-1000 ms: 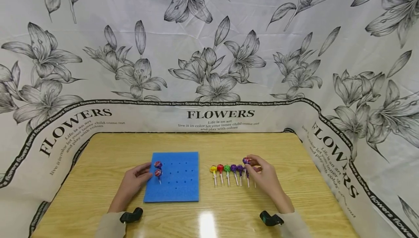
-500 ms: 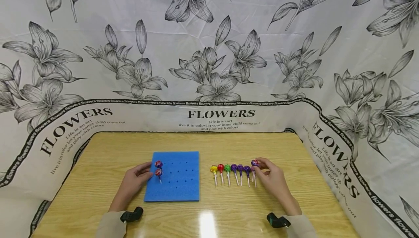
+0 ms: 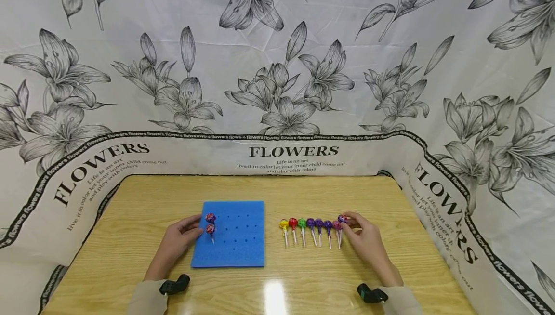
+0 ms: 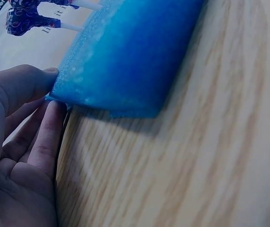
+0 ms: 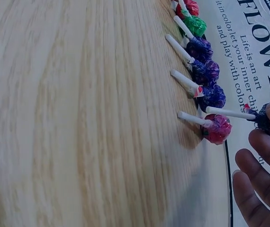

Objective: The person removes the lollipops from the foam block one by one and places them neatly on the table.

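Observation:
My left hand [image 3: 178, 243] holds the left edge of a blue foam board [image 3: 243, 257] dotted with small holes. In the left wrist view, the thumb [image 4: 28, 82] lies at the board's upper edge and a finger [image 4: 49, 127] at its lower edge. Two red-and-purple lollipops [image 3: 210, 229] stand in the board's left column. Between thumb and forefinger, my right hand [image 3: 366, 240] pinches the wrapped head of another purple lollipop [image 5: 264, 120]. Its bare white stick points away from the fingers, over the pink lollipop [image 5: 217, 129] at the row's right end.
Right of the board, a row of lollipops lies on the wooden table [image 3: 303, 281], sticks toward me: yellow [image 3: 284, 224], red [image 3: 293, 223], green [image 3: 302, 224], several purple [image 3: 319, 224], then pink. A white flower-print cloth [image 3: 195, 156] walls the back and sides.
My right hand has moved right along the row with its lollipop, from over the purple ones to beside the pink one, which now shows. The left hand and board stay put.

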`<state>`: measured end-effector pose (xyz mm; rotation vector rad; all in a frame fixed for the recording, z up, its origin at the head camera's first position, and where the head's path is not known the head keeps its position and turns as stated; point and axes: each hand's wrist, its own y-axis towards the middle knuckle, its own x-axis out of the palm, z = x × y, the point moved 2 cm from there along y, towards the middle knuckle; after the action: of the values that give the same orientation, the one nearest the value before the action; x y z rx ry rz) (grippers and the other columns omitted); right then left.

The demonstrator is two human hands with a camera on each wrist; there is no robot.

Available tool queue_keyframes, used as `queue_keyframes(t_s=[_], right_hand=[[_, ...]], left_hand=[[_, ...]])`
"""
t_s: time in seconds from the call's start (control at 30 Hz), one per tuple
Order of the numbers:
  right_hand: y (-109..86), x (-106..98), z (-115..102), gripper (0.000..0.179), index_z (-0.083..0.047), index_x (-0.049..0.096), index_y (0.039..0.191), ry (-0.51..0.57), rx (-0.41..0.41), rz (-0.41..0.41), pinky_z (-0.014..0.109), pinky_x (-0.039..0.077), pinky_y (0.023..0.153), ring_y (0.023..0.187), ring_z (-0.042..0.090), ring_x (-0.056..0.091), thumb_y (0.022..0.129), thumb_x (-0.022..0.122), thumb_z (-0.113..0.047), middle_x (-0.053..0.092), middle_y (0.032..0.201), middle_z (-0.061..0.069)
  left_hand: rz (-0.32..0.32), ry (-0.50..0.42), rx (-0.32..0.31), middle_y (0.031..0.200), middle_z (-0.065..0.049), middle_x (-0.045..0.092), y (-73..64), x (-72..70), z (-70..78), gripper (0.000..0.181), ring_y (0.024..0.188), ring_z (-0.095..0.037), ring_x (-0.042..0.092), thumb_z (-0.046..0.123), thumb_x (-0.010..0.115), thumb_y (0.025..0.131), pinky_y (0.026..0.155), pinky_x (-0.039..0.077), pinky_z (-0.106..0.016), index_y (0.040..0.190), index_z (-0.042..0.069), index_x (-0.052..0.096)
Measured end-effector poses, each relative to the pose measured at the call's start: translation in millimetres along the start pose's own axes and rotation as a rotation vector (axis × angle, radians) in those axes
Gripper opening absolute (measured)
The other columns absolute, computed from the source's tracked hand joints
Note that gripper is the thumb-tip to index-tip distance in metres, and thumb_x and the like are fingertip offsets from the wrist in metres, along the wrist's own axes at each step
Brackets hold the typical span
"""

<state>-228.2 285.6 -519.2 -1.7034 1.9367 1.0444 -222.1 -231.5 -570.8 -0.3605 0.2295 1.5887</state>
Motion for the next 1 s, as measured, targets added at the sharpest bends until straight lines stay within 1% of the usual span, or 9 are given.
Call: queue_keyframes(t_s=[0.13,0.33,0.57,0.67,0.87,0.93,1.0], right_hand=[[0.3,-1.4,7.0,0.032,-0.003,0.069,0.127,-0.009,0.021,-0.016,0.024,0.058,0.074,0.096,0.026,0.071,0.099,0.071,-0.019,0.075,0.100,0.009],[0.9,-2.4,15.5,0.030,-0.002,0.069,0.126,-0.016,0.043,-0.042,0.025,0.060,0.077,0.094,0.025,0.071,0.099,0.070,-0.017,0.074,0.099,0.009],[0.2,-0.9,24.6,0.031,-0.002,0.069,0.126,-0.021,0.105,-0.079,0.021,0.057,0.074,0.089,0.019,0.069,0.100,0.070,-0.018,0.073,0.098,0.009],[0.6,-0.3,26.6,0.031,-0.003,0.069,0.126,-0.039,0.124,-0.083,0.023,0.056,0.074,0.089,0.018,0.068,0.100,0.069,-0.019,0.073,0.097,0.008],[3.0,0.5,28.2,0.031,-0.002,0.069,0.126,-0.082,0.161,-0.104,0.035,0.057,0.078,0.090,0.022,0.070,0.100,0.068,-0.020,0.073,0.097,0.009],[3.9,0.8,28.7,0.032,-0.001,0.068,0.126,-0.090,0.170,-0.119,0.035,0.057,0.076,0.088,0.021,0.070,0.100,0.068,-0.019,0.073,0.097,0.010],[4.7,1.3,28.5,0.032,-0.001,0.068,0.125,-0.099,0.174,-0.133,0.033,0.055,0.073,0.085,0.020,0.068,0.099,0.069,-0.019,0.073,0.096,0.010]], left_hand=[[0.008,0.012,-0.003,0.133,-0.016,0.067,0.7,-0.3,-0.5,0.051,0.119,-0.022,0.065,0.021,0.073,0.098,0.089,0.053,-0.016,0.145,0.008,0.059],[0.010,0.018,-0.003,0.134,-0.015,0.067,0.2,-0.5,0.8,0.051,0.120,-0.023,0.065,0.021,0.072,0.098,0.089,0.052,-0.016,0.145,0.008,0.059],[0.005,0.015,-0.014,0.133,-0.015,0.067,-0.3,-0.6,1.0,0.051,0.119,-0.021,0.065,0.022,0.073,0.098,0.089,0.052,-0.016,0.145,0.008,0.059],[0.003,0.002,-0.015,0.133,-0.015,0.068,-0.4,-0.8,1.3,0.052,0.120,-0.023,0.066,0.022,0.073,0.098,0.088,0.051,-0.014,0.145,0.008,0.060],[0.008,-0.004,-0.011,0.134,-0.016,0.067,0.1,-0.3,1.7,0.050,0.122,-0.026,0.065,0.020,0.072,0.098,0.087,0.050,-0.012,0.145,0.007,0.059],[0.010,-0.003,-0.014,0.134,-0.016,0.067,0.3,-0.1,1.5,0.050,0.122,-0.027,0.064,0.020,0.072,0.099,0.087,0.050,-0.012,0.145,0.007,0.059],[0.011,0.000,-0.018,0.134,-0.016,0.067,0.2,0.0,1.5,0.050,0.122,-0.026,0.064,0.020,0.072,0.099,0.087,0.050,-0.012,0.145,0.007,0.059]])
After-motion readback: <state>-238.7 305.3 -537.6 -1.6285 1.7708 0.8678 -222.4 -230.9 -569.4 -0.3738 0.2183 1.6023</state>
